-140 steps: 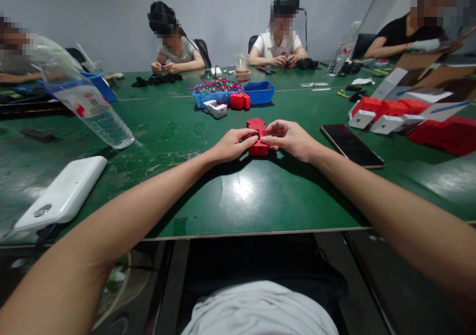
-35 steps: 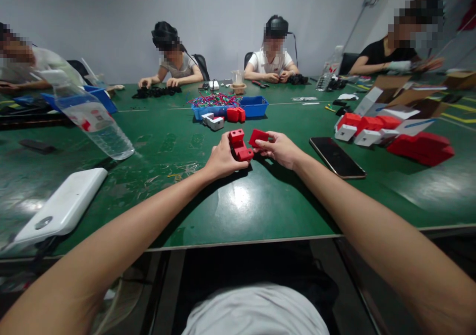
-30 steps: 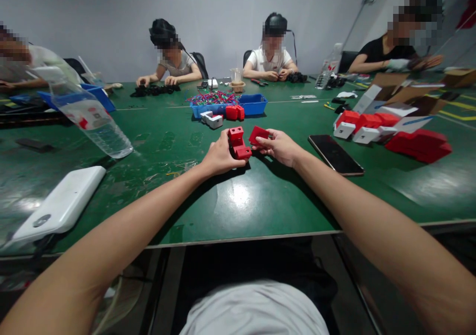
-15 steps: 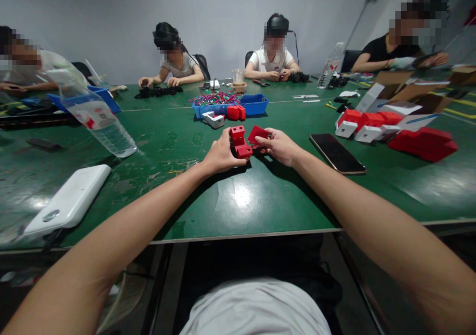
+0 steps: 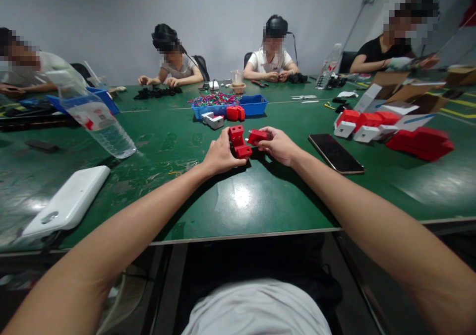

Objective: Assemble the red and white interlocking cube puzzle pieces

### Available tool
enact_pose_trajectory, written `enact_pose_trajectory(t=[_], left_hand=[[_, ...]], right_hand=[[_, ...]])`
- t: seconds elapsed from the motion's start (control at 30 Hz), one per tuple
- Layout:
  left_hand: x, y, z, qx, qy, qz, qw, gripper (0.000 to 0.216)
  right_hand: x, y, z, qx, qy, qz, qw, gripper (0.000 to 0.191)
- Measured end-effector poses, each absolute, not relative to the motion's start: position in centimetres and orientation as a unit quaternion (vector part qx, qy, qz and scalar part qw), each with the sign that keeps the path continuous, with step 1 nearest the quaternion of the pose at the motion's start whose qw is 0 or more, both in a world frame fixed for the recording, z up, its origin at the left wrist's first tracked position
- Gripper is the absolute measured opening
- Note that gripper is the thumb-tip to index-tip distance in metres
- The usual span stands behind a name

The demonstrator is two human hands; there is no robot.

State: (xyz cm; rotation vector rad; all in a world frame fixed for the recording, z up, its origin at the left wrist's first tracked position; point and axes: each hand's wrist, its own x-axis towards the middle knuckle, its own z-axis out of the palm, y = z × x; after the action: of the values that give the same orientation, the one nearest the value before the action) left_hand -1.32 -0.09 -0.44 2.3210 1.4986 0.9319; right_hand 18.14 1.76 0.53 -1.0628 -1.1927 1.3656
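My left hand (image 5: 222,155) is closed around a red U-shaped plastic bracket (image 5: 238,142) with small holes in it, held over the table. In my right hand (image 5: 278,145), between thumb and fingers, is a small red plastic block (image 5: 256,136) with a light pin-like tip pointing left. A narrow gap separates the block from the bracket. Behind them a white bracket piece (image 5: 213,120) and another red block (image 5: 235,112) lie against a blue bin (image 5: 255,105), whose left part holds many coloured wires (image 5: 215,99).
A black phone (image 5: 336,154) lies right of my right arm. Farther right are red and white parts (image 5: 366,124) and a cardboard box (image 5: 401,84). On the left stand a plastic bottle (image 5: 102,124) and a white power bank (image 5: 69,201). Several people sit across the green table (image 5: 238,216).
My right hand has turned the small red block, so its narrower side and light tip now show instead of its flat face. The left hand and bracket have hardly moved.
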Motion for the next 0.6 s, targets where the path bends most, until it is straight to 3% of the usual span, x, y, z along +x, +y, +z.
enact_pose_trajectory(t=[0.43,0.6], left_hand=[[-1.4,0.02,-0.57,0.789,0.509,0.32,0.125,0.089],[-1.55,0.32,-0.8,0.793,0.501,0.323,0.123,0.092]], right_hand=[[18.2,1.92,0.22,-0.425,-0.513,0.546,0.509,0.036],[17.85,1.63,0.69,-0.439,-0.471,0.572,0.507,0.025]])
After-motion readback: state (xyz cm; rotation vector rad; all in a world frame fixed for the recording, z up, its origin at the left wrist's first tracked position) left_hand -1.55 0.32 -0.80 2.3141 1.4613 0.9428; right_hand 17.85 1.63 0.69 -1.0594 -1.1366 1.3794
